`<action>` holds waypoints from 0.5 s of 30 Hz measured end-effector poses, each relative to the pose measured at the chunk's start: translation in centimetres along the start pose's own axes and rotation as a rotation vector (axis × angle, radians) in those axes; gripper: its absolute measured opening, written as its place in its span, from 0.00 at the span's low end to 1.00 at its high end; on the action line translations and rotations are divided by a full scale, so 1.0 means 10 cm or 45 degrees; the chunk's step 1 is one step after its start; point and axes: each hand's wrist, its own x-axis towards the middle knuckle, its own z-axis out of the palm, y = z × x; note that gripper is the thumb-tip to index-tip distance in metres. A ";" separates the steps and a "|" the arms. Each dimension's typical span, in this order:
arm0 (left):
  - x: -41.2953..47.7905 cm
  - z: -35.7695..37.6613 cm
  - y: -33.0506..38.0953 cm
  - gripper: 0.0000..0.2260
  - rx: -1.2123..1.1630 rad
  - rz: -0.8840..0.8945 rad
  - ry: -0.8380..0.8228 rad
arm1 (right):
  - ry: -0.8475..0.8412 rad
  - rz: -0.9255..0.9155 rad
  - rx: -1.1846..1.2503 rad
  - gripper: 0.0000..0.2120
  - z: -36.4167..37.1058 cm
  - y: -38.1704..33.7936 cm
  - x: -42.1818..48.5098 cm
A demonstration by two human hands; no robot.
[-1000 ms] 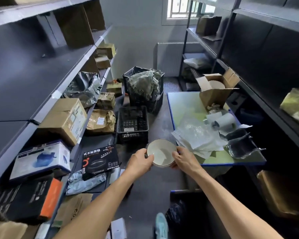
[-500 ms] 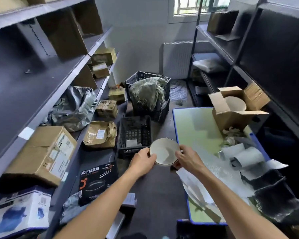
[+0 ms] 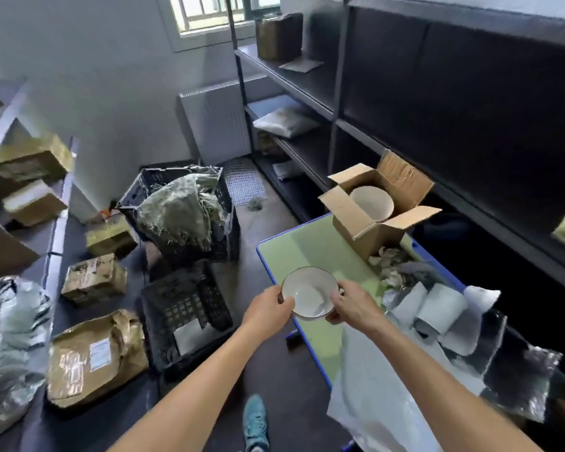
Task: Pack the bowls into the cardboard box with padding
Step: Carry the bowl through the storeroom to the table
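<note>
Between the two hands, over the near-left edge of the green table (image 3: 302, 246), a white bowl (image 3: 309, 293) is held by its rim. The left hand (image 3: 268, 313) is curled round the bowl's left side with the thumb laid over the lip. The right hand (image 3: 356, 309) is pinched onto the right side, fingers beneath and thumb on top.

Several risks can be judged from this. The bowl is gripped at the rim only and is carried bare, with no wrapping seen round it. Part of it hangs beyond the table edge, above the dark floor, so a slip of either thumb would probably be paid for with a break.

Ahead and to the right of the right hand, well apart from it, the cardboard box (image 3: 366, 230) is stood open, and a second bowl (image 3: 372, 199) is already seated inside. If the held bowl were set in unwrapped, ceramic would be knocked against ceramic and a chip could be caused. Whether any padding is laid round that second bowl cannot be told from this angle. The box flap nearest the hands is splayed outward and could be caught on the way in. The foam sheets (image 3: 379, 396) just below the right forearm could be dragged off the table.

Both forearms are stretched forward and converge on the bowl, with the wrists turned slightly inward. The bowl is kept mouth-up and tipped a little toward the person.
</note>
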 end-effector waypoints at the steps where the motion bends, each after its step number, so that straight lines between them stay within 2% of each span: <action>1: 0.16 -0.04 -0.01 0.09 0.017 0.018 -0.039 | 0.032 0.038 0.027 0.09 0.03 -0.04 0.07; 7: 0.87 -0.23 -0.12 0.08 0.096 0.096 -0.241 | 0.174 0.232 0.000 0.10 0.26 -0.21 0.31; 10: 1.07 -0.27 -0.15 0.09 0.147 0.138 -0.312 | 0.237 0.308 0.083 0.10 0.34 -0.25 0.36; 15: 1.37 -0.22 -0.11 0.07 0.183 0.180 -0.421 | 0.272 0.408 0.125 0.11 0.36 -0.18 0.55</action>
